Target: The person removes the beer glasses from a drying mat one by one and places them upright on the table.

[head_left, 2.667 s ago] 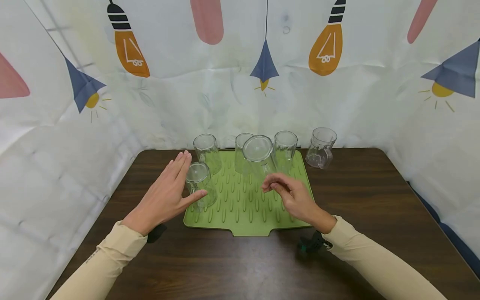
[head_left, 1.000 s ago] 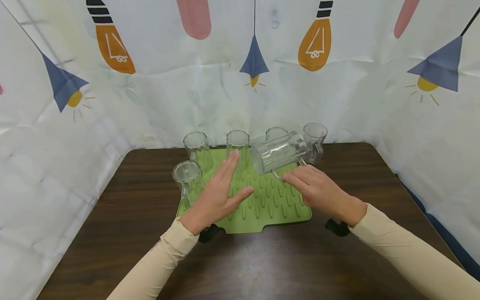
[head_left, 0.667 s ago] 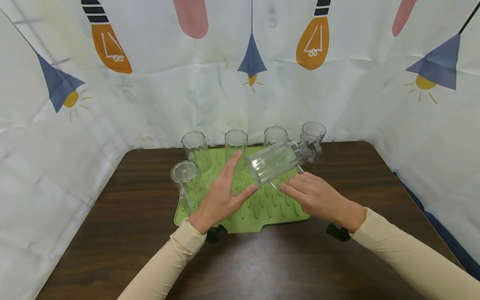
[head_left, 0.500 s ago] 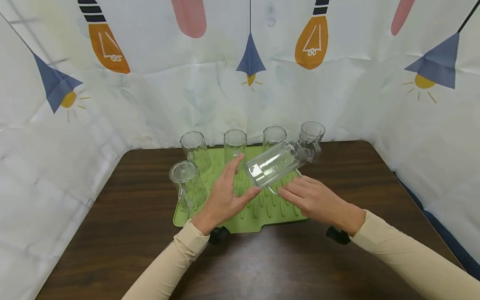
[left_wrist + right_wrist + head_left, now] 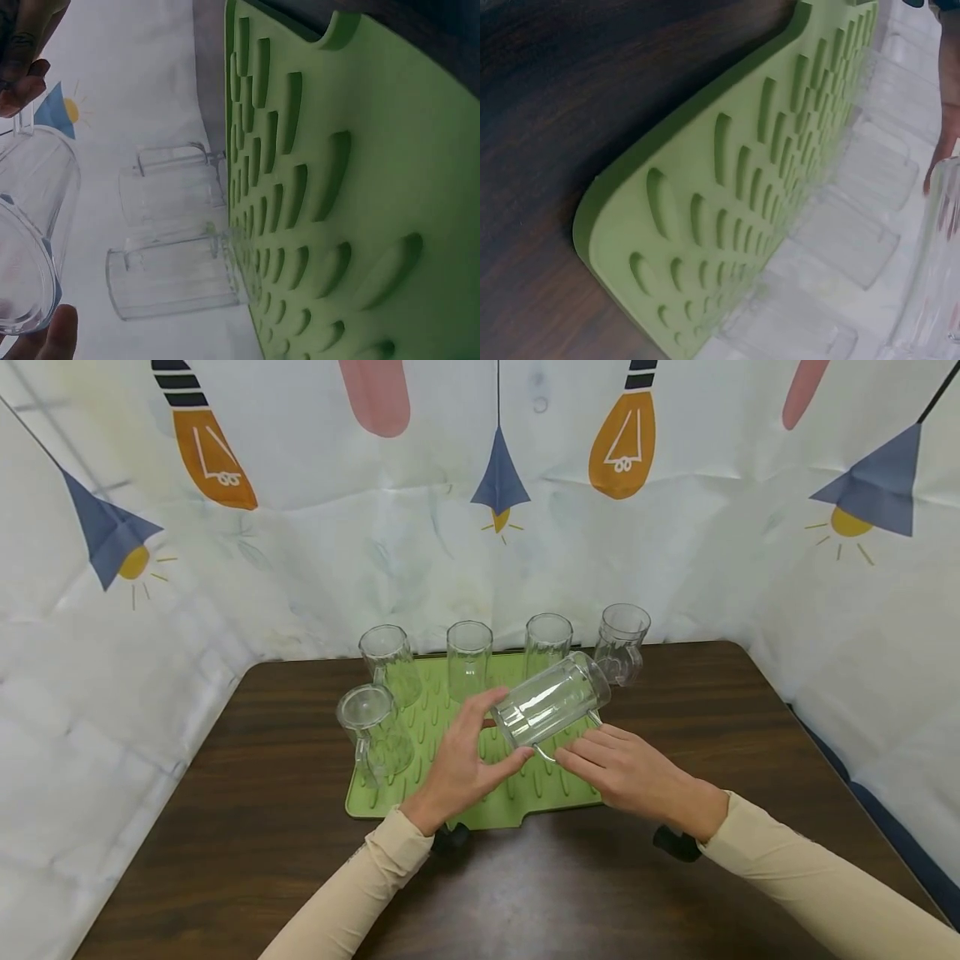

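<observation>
A clear glass mug (image 5: 551, 702) is held tilted on its side above the green drying mat (image 5: 480, 814). My right hand (image 5: 626, 772) grips its handle, fingers curled round it. My left hand (image 5: 461, 772) holds the mug's left end, thumb below near the handle and fingers at the far side. In the left wrist view the mug (image 5: 45, 180) fills the left edge, with fingertips (image 5: 60, 337) against its lower rim. The right wrist view shows only part of the mug (image 5: 934, 255) at its right edge.
Three mugs stand along the mat's back: one left (image 5: 393, 668), one middle (image 5: 468, 664), one right (image 5: 547, 639). Another mug (image 5: 371, 731) is upside down at the mat's left. One mug (image 5: 621, 647) stands off the mat on the dark table (image 5: 750, 760). A printed curtain hangs behind.
The mug has turned from bottom-up to lying sideways and come lower and nearer. My left hand has moved right from beside the upside-down mug and closed on the held mug's end.
</observation>
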Tool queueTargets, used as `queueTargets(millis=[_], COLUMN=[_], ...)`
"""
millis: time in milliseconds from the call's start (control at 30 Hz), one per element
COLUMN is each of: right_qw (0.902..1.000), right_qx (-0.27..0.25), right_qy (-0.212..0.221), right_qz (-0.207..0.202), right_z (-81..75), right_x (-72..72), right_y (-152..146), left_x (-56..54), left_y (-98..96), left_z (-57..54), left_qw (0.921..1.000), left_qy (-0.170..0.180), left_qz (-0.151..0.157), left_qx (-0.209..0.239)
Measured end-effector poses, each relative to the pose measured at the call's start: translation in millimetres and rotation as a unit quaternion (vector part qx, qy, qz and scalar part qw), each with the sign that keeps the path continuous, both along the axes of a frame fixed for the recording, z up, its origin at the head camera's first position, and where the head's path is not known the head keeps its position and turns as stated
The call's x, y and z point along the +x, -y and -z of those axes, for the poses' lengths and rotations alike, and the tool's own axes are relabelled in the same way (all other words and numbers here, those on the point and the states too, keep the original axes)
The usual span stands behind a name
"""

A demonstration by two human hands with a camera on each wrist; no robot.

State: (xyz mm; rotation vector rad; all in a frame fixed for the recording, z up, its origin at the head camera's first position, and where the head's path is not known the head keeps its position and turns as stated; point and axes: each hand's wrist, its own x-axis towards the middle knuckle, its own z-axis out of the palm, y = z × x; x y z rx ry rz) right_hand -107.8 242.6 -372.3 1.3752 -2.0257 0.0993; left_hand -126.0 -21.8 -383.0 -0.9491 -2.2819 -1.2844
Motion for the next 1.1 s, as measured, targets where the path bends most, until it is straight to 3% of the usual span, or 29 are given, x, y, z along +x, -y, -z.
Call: queueTargets(millis=[500,600,800,867,967,1100], right_qw=[0.9991,0.9982,0.993,0.9872,0.9707,0.9302], right_qx=[-0.018,-0.036,-0.117,-0.158,-0.236,-0.343], right_qy=[0.035,0.044,0.016,0.021,0.045,0.127], right_qz=[0.017,0.016,-0.003,-0.011,-0.002,0.031], right_z=[-1.9,-8.6,-19.9,-20.9,-19.6,-14.0], right_x=[6.1,8.8,8.3,7.2,7.1,10.8], right_y=[-5,-4,-1,-1,-2,-7], left_x=[-0.5,-1.7,-3.9,-4.5,-5.0,-5.8], left_y=[-7.0,-7.2,-5.8,-5.3,-5.0,-4.3], left_z=[0.5,-0.7,-2.4,-2.8,-4.0,-5.9], left_qw=[0.9971,0.9967,0.9968,0.9967,0.9964,0.9957], left_qy=[-0.003,-0.005,-0.027,-0.032,-0.035,-0.042], left_qz=[0.021,0.023,0.013,0.014,0.016,0.018], left_qx=[0.073,0.078,0.074,0.074,0.075,0.08])
